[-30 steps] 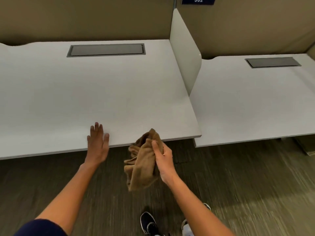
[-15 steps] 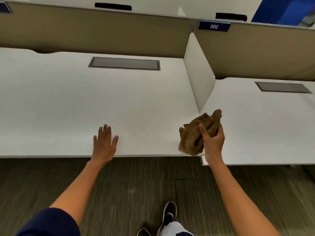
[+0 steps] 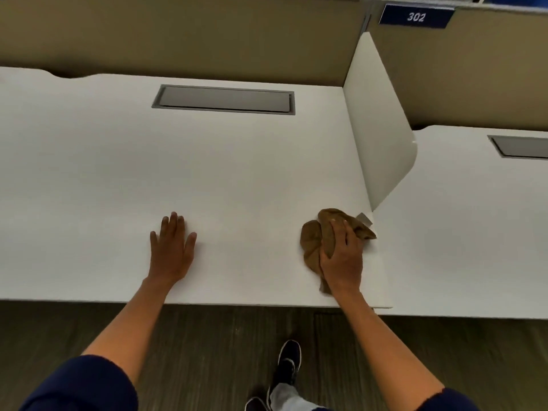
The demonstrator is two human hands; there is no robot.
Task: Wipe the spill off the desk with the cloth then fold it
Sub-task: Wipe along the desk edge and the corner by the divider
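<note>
**Head view: cloth pressed to the desk near the divider**

Head view: a crumpled brown cloth [image 3: 314, 241] is held down on the white desk [image 3: 237, 173] by the right hand [image 3: 341, 256], whose fingers are curled over the bunched fabric and clamped on it. The cloth lies at the desk's right side, near the front edge and just beside the foot of the white divider panel [image 3: 376, 137]. The left hand [image 3: 173, 250] is laid flat on the desk well apart from the cloth, fingers straight and slightly spread, holding nothing.

No spill can be made out on the pale surface, so its place cannot be told. The wiping step is judged to be just starting. It is best done with steady downward pressure and overlapping strokes, the cloth being kept bunched under the palm so that no loose tail is dragged off the edge.

Room is restricted on the right by the divider and toward the body by the front edge. Open surface is offered to the left and toward the back, up to the grey cable hatch [image 3: 224, 99].
</note>
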